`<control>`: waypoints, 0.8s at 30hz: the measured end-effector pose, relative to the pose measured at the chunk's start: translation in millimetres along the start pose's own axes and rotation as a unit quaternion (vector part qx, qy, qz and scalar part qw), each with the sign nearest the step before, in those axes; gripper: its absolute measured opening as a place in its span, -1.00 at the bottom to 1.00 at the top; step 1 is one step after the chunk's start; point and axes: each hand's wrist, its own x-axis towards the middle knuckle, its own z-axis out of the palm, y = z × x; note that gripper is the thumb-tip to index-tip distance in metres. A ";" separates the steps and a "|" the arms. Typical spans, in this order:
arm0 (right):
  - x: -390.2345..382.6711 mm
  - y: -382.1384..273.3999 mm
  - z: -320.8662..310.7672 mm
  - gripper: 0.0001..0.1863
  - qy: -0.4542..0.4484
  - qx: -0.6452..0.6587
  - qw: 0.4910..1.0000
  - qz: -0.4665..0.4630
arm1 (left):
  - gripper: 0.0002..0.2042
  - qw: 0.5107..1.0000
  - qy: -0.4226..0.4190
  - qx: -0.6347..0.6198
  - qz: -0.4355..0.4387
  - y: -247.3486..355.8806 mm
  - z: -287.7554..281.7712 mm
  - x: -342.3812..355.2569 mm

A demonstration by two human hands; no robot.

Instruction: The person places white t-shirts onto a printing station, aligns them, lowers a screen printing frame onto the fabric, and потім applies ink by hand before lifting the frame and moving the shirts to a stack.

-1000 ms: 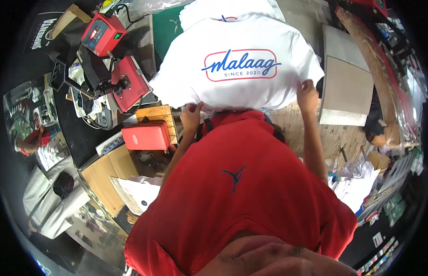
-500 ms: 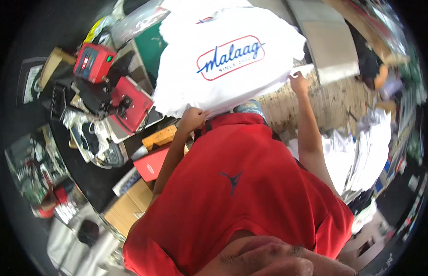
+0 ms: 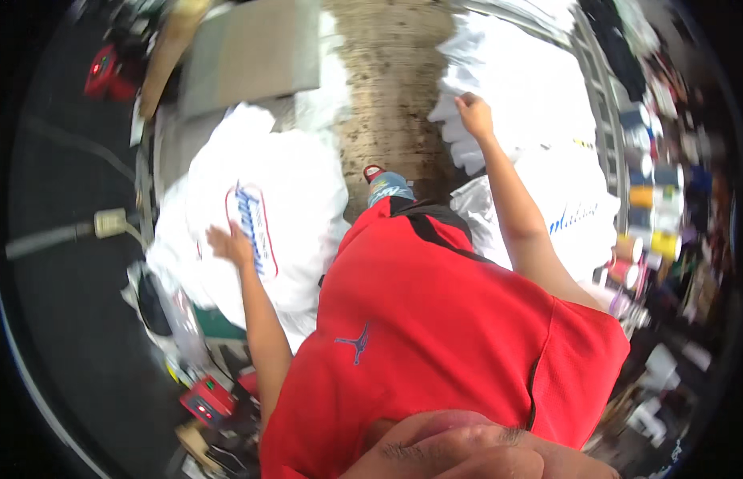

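Note:
A white garment [image 3: 295, 180], looking like a T-shirt, lies heaped at my left with a blue and red print. Over that print hovers or rests my left hand [image 3: 232, 244], fingers spread and holding nothing. At the inner edge of a pile of white garments [image 3: 523, 72] on the right is my right hand [image 3: 476, 118]. Its fingers are curled; whether cloth is pinched in them is hidden. Nearer to me on that side lies another white garment [image 3: 575, 211] with blue lettering.
Between the two sides runs a stained wooden floor [image 3: 391, 88], with my foot [image 3: 374, 172] on it. A grey-brown flat board [image 3: 255, 52] lies far left. Tubs [image 3: 655, 197] line the right behind a metal rail [image 3: 615, 104]. A red device [image 3: 208, 399] is near left.
The view has swung to the right. My left hand has let go of the printed white garment, which now lies at left. My right hand has moved to the right-hand pile.

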 end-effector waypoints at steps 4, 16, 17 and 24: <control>-8.2 122.7 -72.9 -0.74 0.215 -0.125 0.968 0.040 | -0.18 0.997 -0.063 0.020 -0.038 19.3 -13.2 10.1; 112.0 221.8 -122.6 -0.65 0.255 -0.258 0.922 0.136 | -0.78 0.858 -0.278 -0.351 0.251 295.8 -91.0 -24.8; 126.9 224.9 -129.5 -0.68 0.165 -0.276 0.931 0.173 | -0.79 0.851 -0.290 -0.351 0.261 313.4 -92.7 -21.5; 207.0 121.6 -227.4 -0.78 -0.037 0.086 0.984 0.149 | -0.84 0.820 -0.321 -0.438 0.181 380.3 -92.8 -2.1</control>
